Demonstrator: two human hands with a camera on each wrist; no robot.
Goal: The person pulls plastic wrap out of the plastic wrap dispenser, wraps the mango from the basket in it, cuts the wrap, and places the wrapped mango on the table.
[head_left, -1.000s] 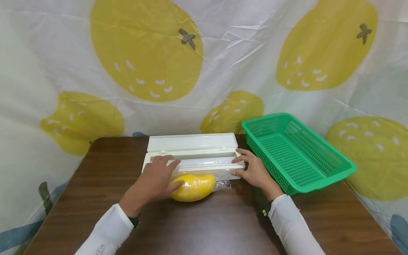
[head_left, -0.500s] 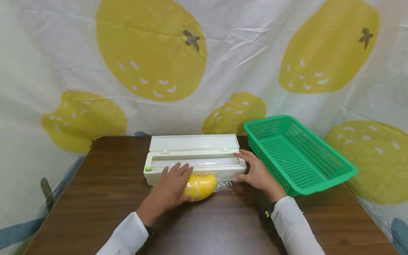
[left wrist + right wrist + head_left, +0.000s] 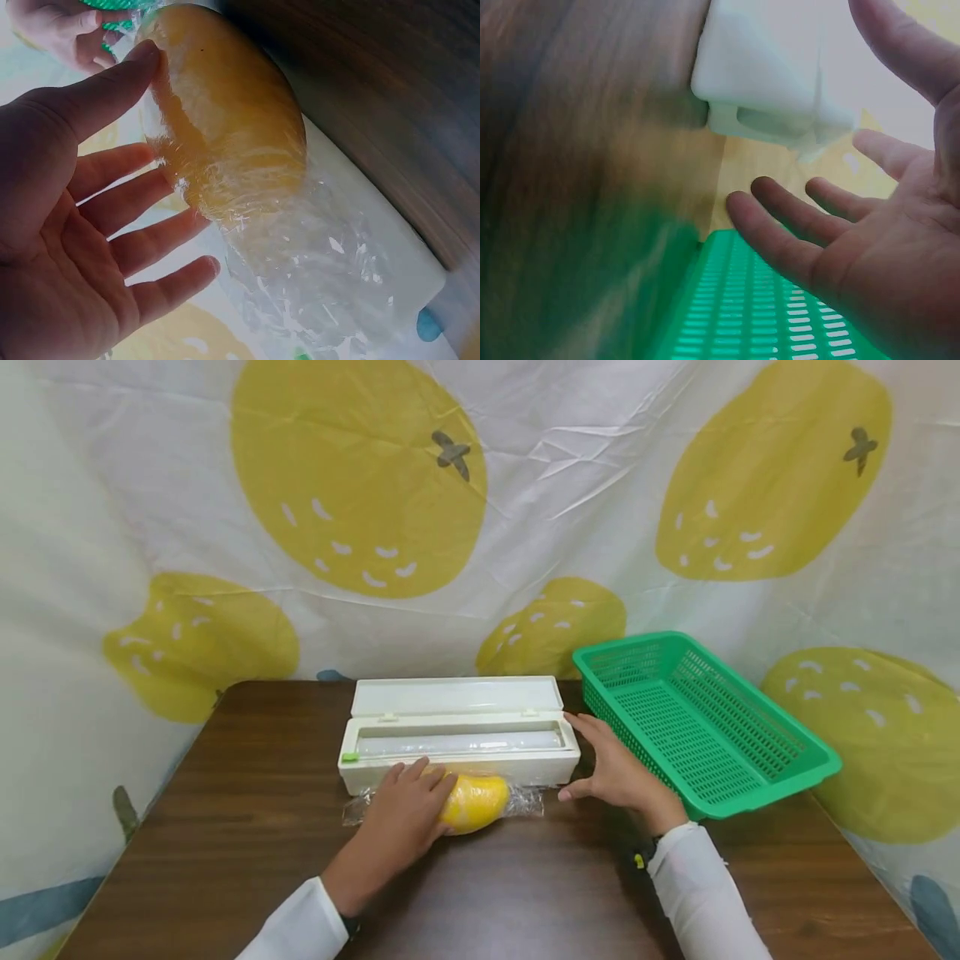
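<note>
A yellow mango [image 3: 477,802], wrapped in clear cling film, lies on the table in front of a white cling film dispenser [image 3: 461,768]. My left hand [image 3: 408,806] is over the mango's left end. The left wrist view shows its thumb touching the wrapped mango [image 3: 225,97] and its spread fingers beside it. Loose film [image 3: 315,262] sticks out past that end. The dispenser's lid stands up, with a film roll [image 3: 457,742] inside and a green slider [image 3: 350,758] at its left. My right hand [image 3: 618,772] is just off the dispenser's right end, fingers apart, holding nothing.
A green plastic basket [image 3: 757,806] stands at the back right, close to my right hand. Behind the brown table [image 3: 525,893] hangs a white cloth [image 3: 570,510] printed with yellow fruit.
My left hand has moved from the dispenser's left side right onto the mango's left end. The right hand has drawn slightly away from the dispenser. Film left of the mango now lies free of the dispenser.
</note>
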